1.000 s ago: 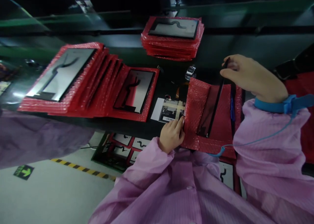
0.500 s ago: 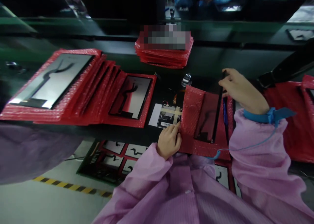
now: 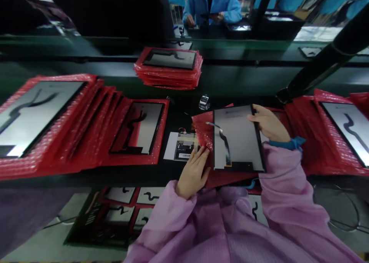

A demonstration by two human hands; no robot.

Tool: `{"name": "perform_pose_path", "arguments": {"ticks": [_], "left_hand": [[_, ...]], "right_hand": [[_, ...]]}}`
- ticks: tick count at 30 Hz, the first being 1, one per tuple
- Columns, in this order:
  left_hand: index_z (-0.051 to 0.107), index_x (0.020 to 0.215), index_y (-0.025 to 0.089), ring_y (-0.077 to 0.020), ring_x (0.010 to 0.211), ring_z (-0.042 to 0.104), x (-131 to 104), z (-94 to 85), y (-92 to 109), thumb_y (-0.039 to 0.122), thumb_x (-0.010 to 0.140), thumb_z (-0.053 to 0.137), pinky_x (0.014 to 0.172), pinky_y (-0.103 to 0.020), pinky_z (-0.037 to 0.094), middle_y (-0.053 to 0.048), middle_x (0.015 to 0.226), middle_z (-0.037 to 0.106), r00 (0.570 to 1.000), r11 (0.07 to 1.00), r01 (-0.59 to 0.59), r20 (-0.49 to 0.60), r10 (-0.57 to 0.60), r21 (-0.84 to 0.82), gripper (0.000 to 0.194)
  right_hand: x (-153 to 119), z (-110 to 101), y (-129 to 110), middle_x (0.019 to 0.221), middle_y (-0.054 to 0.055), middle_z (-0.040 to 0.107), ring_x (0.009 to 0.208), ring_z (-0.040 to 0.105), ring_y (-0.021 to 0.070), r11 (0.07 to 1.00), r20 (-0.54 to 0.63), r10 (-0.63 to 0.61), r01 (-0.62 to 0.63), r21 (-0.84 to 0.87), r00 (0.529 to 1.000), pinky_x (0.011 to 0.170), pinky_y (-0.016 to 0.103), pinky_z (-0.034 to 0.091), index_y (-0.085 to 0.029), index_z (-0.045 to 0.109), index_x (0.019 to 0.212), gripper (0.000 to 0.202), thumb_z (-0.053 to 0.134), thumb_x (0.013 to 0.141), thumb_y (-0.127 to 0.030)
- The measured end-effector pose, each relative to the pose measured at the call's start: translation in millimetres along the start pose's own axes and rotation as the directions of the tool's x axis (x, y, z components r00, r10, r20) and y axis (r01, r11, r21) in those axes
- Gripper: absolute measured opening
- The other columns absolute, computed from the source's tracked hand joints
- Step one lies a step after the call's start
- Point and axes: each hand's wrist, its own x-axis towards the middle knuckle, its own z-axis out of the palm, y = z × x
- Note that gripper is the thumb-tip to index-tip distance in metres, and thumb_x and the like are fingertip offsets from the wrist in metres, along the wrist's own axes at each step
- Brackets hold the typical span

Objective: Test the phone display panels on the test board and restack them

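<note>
Across the left of the dark bench (image 3: 95, 178), it's a wide row of red bubble-wrap sleeves (image 3: 89, 140), grey panels lying on some, with a smaller red stack (image 3: 170, 80) farther back. In front of you, the silver-grey panel (image 3: 240, 136) is up at a tilt over a red sleeve (image 3: 221, 179), its dark ribbon cable (image 3: 225, 144) towards you. Your right hand (image 3: 269, 125) has it by the upper right corner — thumb on the face, fingers closed at the edge, partly hidden behind it. A blue band (image 3: 284, 144) circles that wrist. Your left hand (image 3: 191, 175) grips nothing: it's open, palm down, fingers stretched out, the tips on the red sleeve's left edge. Just beyond those fingertips, there's the taped circuit assembly (image 3: 181, 147), overlapping a white sheet (image 3: 170, 144). It carries a white label (image 3: 185, 155) with tiny print — too small to read. Faint marks near the panel's top can't be made out either. Smallest, beyond the sleeve, a shiny metal piece (image 3: 204, 102).
</note>
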Motion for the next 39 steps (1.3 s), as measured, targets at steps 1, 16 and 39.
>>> {"name": "perform_pose_path", "arguments": {"ticks": [1, 16, 39], "left_hand": [[0.036, 0.151, 0.009, -0.0275, 0.143, 0.049, 0.2, -2.1, -1.5, 0.015, 0.097, 0.049, 0.119, -0.052, 0.039, -0.017, 0.144, 0.061, 1.000, 1.000, -0.006, -0.001, 0.006, -0.008, 0.056], [0.067, 0.120, 0.015, -0.0275, 0.128, 0.060, 122.1, -46.1, -73.0, 0.032, 0.103, 0.038, 0.120, -0.056, 0.034, -0.014, 0.127, 0.070, 0.994, 1.000, -0.004, -0.108, 0.005, 0.010, 0.038], [0.063, 0.075, 0.021, -0.0184, 0.073, 0.065, 110.1, -33.3, -66.7, 0.020, 0.089, 0.045, 0.097, -0.044, 0.043, -0.002, 0.074, 0.071, 0.961, 0.992, -0.103, 0.250, 0.118, -0.072, 0.023]], "right_hand": [[3.5, 5.7, 4.8, 0.078, 0.002, 0.067, 0.066, 0.063, 0.0171, 0.999, 0.008, 0.024, -0.024, -0.047, 1.000, 0.063, 0.032, 0.054, -0.020, 0.064, 0.109, 0.030, 0.068, 0.083, -0.035], [-8.2, 109.0, 19.0, 0.094, 0.005, 0.066, 0.100, 0.058, 0.0178, 0.781, 0.300, -0.280, 0.398, -0.480, 0.912, 0.102, 0.037, 0.039, -0.018, 0.060, 0.088, 0.037, 0.031, 0.109, -0.030], [-7.6, 112.5, 35.2, 0.088, 0.005, 0.061, 0.088, 0.053, 0.0208, 0.784, 0.461, -0.314, 0.500, -0.367, 0.830, 0.089, 0.037, 0.040, -0.021, 0.047, 0.076, 0.014, 0.056, 0.084, -0.014]]}}
